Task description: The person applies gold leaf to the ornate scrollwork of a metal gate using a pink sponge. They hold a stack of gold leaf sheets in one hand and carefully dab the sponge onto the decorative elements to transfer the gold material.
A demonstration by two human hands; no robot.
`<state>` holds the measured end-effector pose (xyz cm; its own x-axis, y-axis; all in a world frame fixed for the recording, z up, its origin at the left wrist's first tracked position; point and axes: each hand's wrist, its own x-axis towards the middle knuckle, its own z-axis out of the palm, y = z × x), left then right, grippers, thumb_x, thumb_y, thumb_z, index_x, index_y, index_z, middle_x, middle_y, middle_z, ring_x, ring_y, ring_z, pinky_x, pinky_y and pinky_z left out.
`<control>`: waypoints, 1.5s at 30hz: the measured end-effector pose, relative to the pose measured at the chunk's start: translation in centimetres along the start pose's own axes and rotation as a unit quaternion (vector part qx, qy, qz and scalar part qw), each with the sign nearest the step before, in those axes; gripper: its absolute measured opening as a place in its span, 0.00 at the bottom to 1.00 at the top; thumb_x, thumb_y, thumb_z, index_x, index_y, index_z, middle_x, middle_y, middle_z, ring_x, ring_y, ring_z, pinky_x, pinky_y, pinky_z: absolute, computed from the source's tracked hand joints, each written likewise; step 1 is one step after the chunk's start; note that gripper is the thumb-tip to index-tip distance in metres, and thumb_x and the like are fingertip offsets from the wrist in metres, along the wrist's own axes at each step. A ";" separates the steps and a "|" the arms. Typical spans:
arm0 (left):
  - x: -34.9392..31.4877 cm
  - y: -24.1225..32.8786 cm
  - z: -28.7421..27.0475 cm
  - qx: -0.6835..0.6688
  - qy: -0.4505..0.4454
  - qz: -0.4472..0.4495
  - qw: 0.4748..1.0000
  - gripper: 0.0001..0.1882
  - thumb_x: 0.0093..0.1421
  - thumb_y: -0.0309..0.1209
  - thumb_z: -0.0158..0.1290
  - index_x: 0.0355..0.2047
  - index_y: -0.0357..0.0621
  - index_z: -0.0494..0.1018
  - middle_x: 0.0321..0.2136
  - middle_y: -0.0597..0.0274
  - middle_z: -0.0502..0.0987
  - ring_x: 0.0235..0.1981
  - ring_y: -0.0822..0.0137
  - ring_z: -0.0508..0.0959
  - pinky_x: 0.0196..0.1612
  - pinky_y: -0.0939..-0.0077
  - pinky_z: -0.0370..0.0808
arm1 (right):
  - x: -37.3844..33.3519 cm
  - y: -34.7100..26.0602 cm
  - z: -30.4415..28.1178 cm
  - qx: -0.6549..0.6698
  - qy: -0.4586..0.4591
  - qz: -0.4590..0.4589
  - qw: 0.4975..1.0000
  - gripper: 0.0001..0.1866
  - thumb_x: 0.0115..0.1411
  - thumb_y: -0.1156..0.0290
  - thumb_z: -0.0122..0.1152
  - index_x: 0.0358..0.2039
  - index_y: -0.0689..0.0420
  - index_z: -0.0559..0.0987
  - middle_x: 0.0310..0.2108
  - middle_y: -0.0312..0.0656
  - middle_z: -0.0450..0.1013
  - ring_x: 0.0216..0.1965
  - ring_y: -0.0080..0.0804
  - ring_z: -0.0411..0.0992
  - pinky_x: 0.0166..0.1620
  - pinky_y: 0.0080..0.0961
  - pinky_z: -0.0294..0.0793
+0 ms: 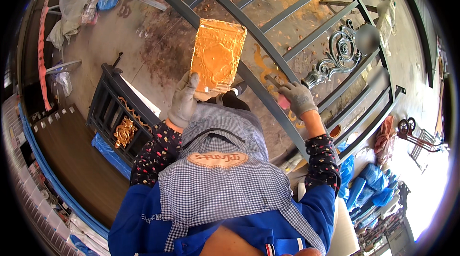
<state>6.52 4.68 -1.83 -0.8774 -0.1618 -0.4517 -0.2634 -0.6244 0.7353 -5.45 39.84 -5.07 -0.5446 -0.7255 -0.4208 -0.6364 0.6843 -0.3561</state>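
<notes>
My left hand [184, 102], in a grey work glove, grips the lower left edge of a shallow rectangular tray [218, 55] coated with wet-looking gold paint. The tray is tilted up in front of my apron. My gloved right hand [299, 99] is closed round a small paintbrush [273, 81], its flat end toward a gold scroll ornament [266, 67]. A pinkish part shows below those fingers; the rest of the brush is hidden by the glove. Beside that hand runs a dark grey metal railing frame [268, 94], with a silvery scroll casting [338, 50] further right.
A dark panel with a gold rosette [125, 132] leans at my left, near a brown board [76, 146]. Gold specks mark the concrete floor [158, 40]. Blue wrapped bundles [371, 179] and a small trolley [417, 136] stand at the right.
</notes>
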 end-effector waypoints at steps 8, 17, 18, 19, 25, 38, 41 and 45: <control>-1.9 -1.2 -0.7 0.022 0.006 0.007 1.000 0.28 0.70 0.45 0.52 0.61 0.36 0.67 0.55 0.57 0.76 0.52 0.66 0.77 0.56 0.70 0.74 | -1.9 -1.3 1.2 0.021 0.047 0.098 0.994 0.22 0.47 0.78 0.67 0.45 0.50 0.78 0.47 0.37 0.76 0.49 0.44 0.74 0.50 0.37 0.75; -3.6 -4.7 -0.3 -0.114 -0.031 -0.048 0.992 0.28 0.70 0.41 0.51 0.64 0.36 0.65 0.57 0.56 0.74 0.55 0.64 0.76 0.59 0.71 0.74 | -0.8 -14.8 -5.7 0.277 0.383 0.043 0.880 0.19 0.49 0.70 0.73 0.41 0.60 0.78 0.36 0.48 0.76 0.38 0.52 0.76 0.41 0.37 0.75; -4.0 -5.2 -0.4 -0.125 -0.031 -0.048 0.991 0.29 0.70 0.41 0.51 0.64 0.35 0.64 0.57 0.55 0.74 0.55 0.63 0.77 0.59 0.69 0.74 | -0.5 -15.5 -5.4 0.277 0.386 0.043 0.879 0.19 0.49 0.70 0.72 0.41 0.60 0.78 0.36 0.48 0.75 0.37 0.52 0.76 0.41 0.37 0.75; -4.4 -5.7 -0.6 -0.136 -0.031 -0.047 0.989 0.29 0.70 0.40 0.51 0.64 0.34 0.63 0.57 0.54 0.74 0.55 0.62 0.77 0.59 0.67 0.75 | -0.3 -16.1 -4.9 0.277 0.387 0.042 0.878 0.19 0.49 0.70 0.72 0.41 0.59 0.78 0.36 0.48 0.75 0.37 0.53 0.76 0.40 0.38 0.75; -9.3 -5.1 1.3 -0.146 -0.036 -0.054 0.987 0.27 0.72 0.38 0.48 0.65 0.35 0.62 0.58 0.53 0.72 0.56 0.62 0.76 0.57 0.66 0.78 | -0.7 -20.0 -3.0 0.210 0.333 0.033 0.919 0.20 0.50 0.68 0.72 0.43 0.56 0.77 0.34 0.45 0.74 0.32 0.48 0.77 0.34 0.37 0.77; -15.7 -9.7 -1.3 -0.152 0.042 0.043 0.987 0.23 0.72 0.40 0.50 0.59 0.36 0.69 0.50 0.61 0.77 0.47 0.67 0.79 0.50 0.73 0.79 | -3.3 -25.0 -1.7 0.114 0.276 -0.106 0.949 0.19 0.50 0.69 0.72 0.42 0.54 0.78 0.36 0.46 0.76 0.35 0.48 0.78 0.36 0.39 0.78; -16.6 -10.0 -2.5 -0.070 0.086 0.075 0.991 0.24 0.72 0.42 0.49 0.58 0.35 0.69 0.51 0.60 0.77 0.48 0.67 0.80 0.51 0.72 0.79 | -3.6 -23.4 -1.7 0.355 0.201 -0.082 0.909 0.17 0.52 0.75 0.70 0.44 0.59 0.78 0.36 0.41 0.78 0.36 0.33 0.79 0.40 0.26 0.78; -17.7 -9.0 -3.0 -0.169 0.104 0.067 0.978 0.27 0.73 0.46 0.46 0.61 0.35 0.66 0.53 0.56 0.77 0.50 0.64 0.80 0.52 0.71 0.79 | -3.9 -15.3 -3.0 0.536 0.218 0.022 0.815 0.13 0.59 0.81 0.66 0.45 0.63 0.78 0.41 0.39 0.79 0.41 0.25 0.77 0.46 0.22 0.77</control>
<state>25.61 10.82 -1.97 -0.7851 -0.3901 -0.4812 0.0274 -0.7979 0.6022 4.79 31.96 4.54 -0.8455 -0.4953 -0.1994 0.1048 0.2123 -0.9716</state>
